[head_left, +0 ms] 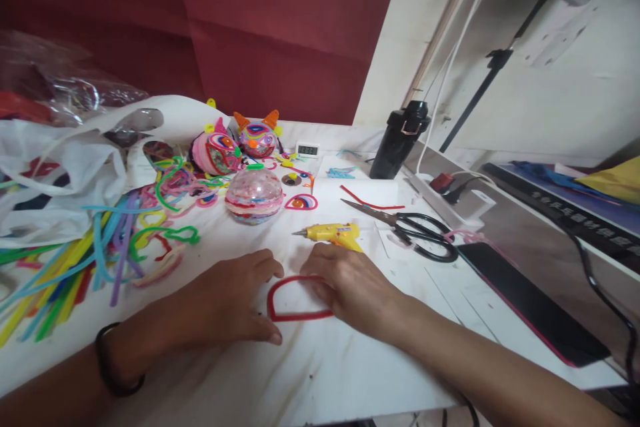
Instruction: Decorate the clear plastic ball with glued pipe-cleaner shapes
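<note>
A red pipe-cleaner strip (300, 315) is bent into a closed D-like outline low over the white table. My left hand (245, 297) is at its left end, thumb and fingers apart, with nothing gripped between them. At the right end, my right hand (345, 280) has its fingers closed on the red strip; the fingertips partly cover that end. Just beyond the right hand lies a yellow glue gun (333, 233), its nozzle pointing left. Behind it is a clear ball (254, 193) wrapped in pink and red strips.
Colored pipe cleaners (95, 247) spread over the left side. Two decorated balls (257, 137) stand at the back. Black scissors (415, 227), a phone (530, 300), a black bottle (400, 140) and a power strip (445, 203) are on the right.
</note>
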`<state>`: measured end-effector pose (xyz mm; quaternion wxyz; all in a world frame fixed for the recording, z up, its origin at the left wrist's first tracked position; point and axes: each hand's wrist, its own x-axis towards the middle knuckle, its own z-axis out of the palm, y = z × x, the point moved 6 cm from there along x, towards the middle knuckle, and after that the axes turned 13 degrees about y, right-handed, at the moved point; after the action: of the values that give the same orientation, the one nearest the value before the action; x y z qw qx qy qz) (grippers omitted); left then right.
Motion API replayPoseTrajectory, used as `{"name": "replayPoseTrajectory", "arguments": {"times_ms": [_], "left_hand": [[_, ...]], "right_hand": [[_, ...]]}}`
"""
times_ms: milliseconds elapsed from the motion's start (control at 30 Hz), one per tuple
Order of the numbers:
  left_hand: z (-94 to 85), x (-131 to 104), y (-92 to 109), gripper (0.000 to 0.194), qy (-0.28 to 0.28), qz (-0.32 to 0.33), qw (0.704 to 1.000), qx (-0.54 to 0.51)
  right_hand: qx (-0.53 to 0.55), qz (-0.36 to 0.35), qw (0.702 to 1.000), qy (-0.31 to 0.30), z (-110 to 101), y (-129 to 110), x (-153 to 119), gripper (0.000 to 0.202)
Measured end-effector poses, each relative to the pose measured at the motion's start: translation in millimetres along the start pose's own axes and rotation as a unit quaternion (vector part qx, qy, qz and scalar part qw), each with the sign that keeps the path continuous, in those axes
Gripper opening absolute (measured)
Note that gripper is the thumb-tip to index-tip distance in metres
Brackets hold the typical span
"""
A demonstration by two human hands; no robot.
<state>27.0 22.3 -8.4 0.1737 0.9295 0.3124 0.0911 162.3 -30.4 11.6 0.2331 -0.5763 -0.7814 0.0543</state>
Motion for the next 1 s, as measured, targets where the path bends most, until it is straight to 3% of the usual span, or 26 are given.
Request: {"name": "replayPoseTrajectory", "arguments": {"times_ms": [267,433,667,1000], "left_hand": [[3.5,2,-3,0.056,0.002,0.012,1.000,-0.024],[1.6,4,2,0.058,0.034,0.026,0.998,-0.038],[4.0,14,31,0.019,0.086,0.120,0.989,-0.029],[21.5,61,69,0.020,0.047,0.181,0.974,0.129]], "right_hand": [[0.019,0.016,1.000,0.018,-19,27,0,0.019],[-0.017,0.033,0.999,-0.031,-26,41,-12,0.018],[-0.149,0.086,0.979,-0.112,-22,36,-15,0.014],[-0.213,0.130,0.962,-0.113,-13,27,-22,0.021]]}}
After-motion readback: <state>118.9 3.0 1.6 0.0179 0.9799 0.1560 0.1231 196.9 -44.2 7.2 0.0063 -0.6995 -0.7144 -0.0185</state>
